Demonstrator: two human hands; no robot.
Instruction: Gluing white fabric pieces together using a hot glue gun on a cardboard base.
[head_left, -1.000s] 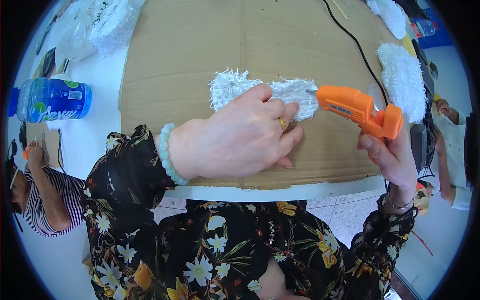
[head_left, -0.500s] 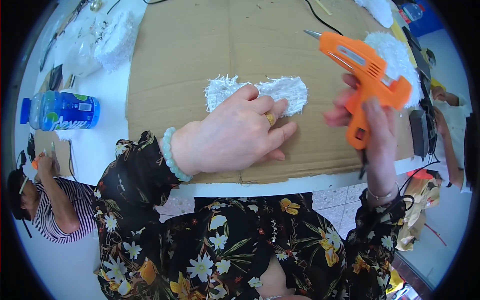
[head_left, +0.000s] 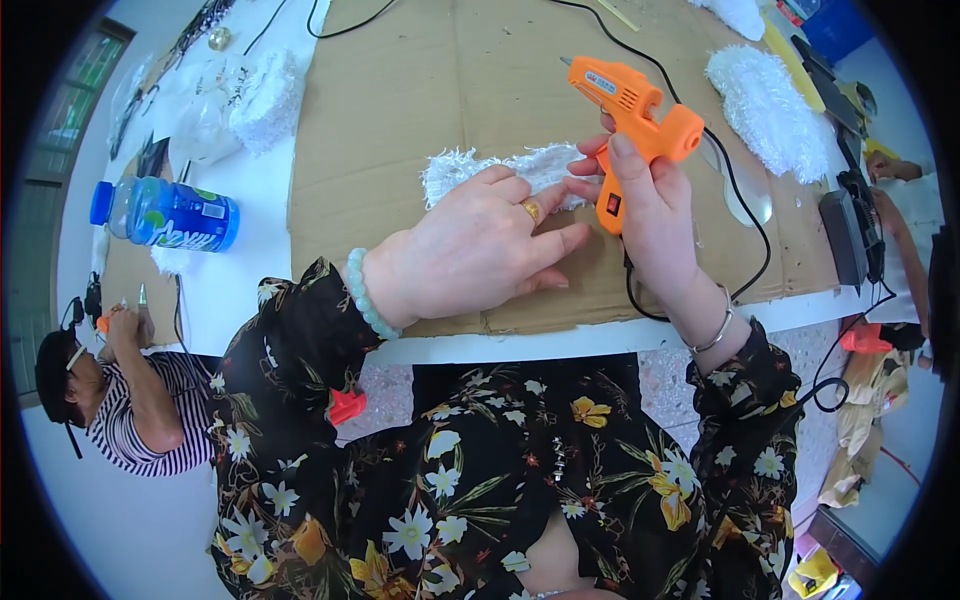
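My left hand point(head_left: 480, 250) lies flat, fingers spread, pressing on a white fluffy fabric piece point(head_left: 455, 167) that rests on a brown cardboard sheet point(head_left: 420, 90). My right hand point(head_left: 650, 215) grips an orange hot glue gun point(head_left: 630, 105) by its handle, held upright above the fabric's right end with the nozzle pointing up and left. The gun's black cord point(head_left: 745, 230) runs down over the cardboard. Most of the fabric piece is hidden under my left hand.
A blue plastic bottle point(head_left: 165, 213) lies on the white table at left. More white fluffy pieces sit at upper left point(head_left: 265, 100) and upper right point(head_left: 765, 100). A person in a striped shirt point(head_left: 130, 400) sits at lower left. Another person's arm point(head_left: 895, 170) shows at right.
My right hand has lifted the glue gun off the fabric and swung it upright, then brought it left toward my left hand. My left hand stays pressed on the fabric.
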